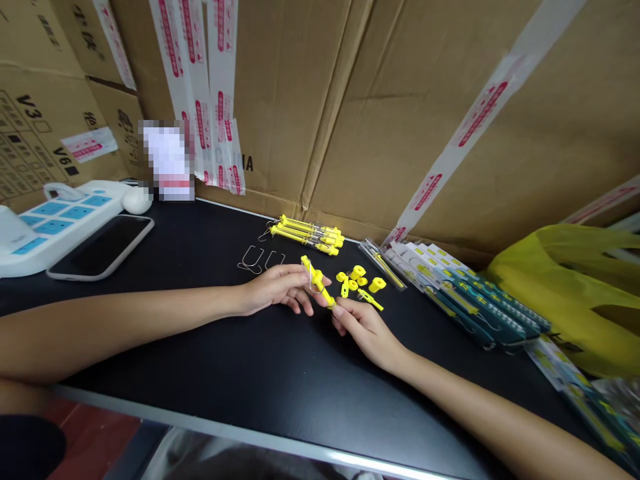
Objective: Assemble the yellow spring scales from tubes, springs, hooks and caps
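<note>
Between my two hands is a slim yellow plastic tool (318,280) with a thin bent wire on it. My left hand (285,288) pinches its upper part between thumb and fingers. At the lower end, my right hand (367,330) grips it with thumb and index finger. Several loose yellow plastic parts (357,272), some like small spools, lie just beyond my right hand. Behind my left hand rest bent wire pieces (253,257). A bundle of yellow tools with metal rods and wire hooks (307,233) lies farther back.
Packaged tools on cards (460,293) are stacked at right, beside a yellow plastic bag (560,287). Thin rods in a clear sleeve (383,263) lie nearby. A phone (103,247) and a power strip (60,217) occupy the left. Cardboard boxes (280,100) wall off the black table's (280,387) back.
</note>
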Tool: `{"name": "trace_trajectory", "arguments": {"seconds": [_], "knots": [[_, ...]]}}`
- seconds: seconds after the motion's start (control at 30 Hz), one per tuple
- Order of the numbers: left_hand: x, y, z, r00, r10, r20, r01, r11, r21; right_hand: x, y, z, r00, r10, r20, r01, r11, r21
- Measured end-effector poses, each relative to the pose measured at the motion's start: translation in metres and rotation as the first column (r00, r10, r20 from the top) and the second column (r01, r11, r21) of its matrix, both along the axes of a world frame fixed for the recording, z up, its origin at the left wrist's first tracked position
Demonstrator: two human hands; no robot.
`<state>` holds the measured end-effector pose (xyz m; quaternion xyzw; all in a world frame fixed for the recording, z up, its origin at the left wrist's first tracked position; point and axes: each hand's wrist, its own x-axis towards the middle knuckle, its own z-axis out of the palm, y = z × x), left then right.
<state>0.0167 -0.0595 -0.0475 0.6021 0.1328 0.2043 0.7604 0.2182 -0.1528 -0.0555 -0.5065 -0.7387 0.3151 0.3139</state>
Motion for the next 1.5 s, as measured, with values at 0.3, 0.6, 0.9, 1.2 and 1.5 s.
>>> {"name": "trace_trajectory", "arguments": {"seconds": [0.3, 0.6, 0.9, 1.2, 1.5], "knots": [[0.002, -0.007, -0.004, 0.991, 0.127, -0.042, -0.109, 0.949, 0.295, -0.003, -0.003, 0.005, 0.997, 0.026, 0.070, -0.028, 0.999, 0.023], [-0.005, -0.025, 0.001, 0.960, 0.230, -0.161, 0.026, 0.500, 0.866, 0.001, -0.004, 0.003, 0.996, 0.091, -0.005, -0.090, 0.996, 0.007], [-0.005, -0.026, -0.003, 0.964, 0.244, -0.102, 0.037, 0.254, 0.966, 0.003, -0.003, 0.002, 0.978, 0.201, -0.059, -0.202, 0.979, -0.003], [-0.005, -0.028, -0.001, 0.948, 0.277, -0.157, 0.103, 0.199, 0.975, -0.001, -0.005, -0.001, 0.977, 0.183, 0.111, -0.195, 0.974, 0.116], [-0.003, -0.026, -0.001, 0.945, 0.308, -0.109, 0.063, 0.157, 0.986, -0.004, -0.010, 0.005, 0.967, 0.240, 0.089, -0.254, 0.946, 0.203]]}}
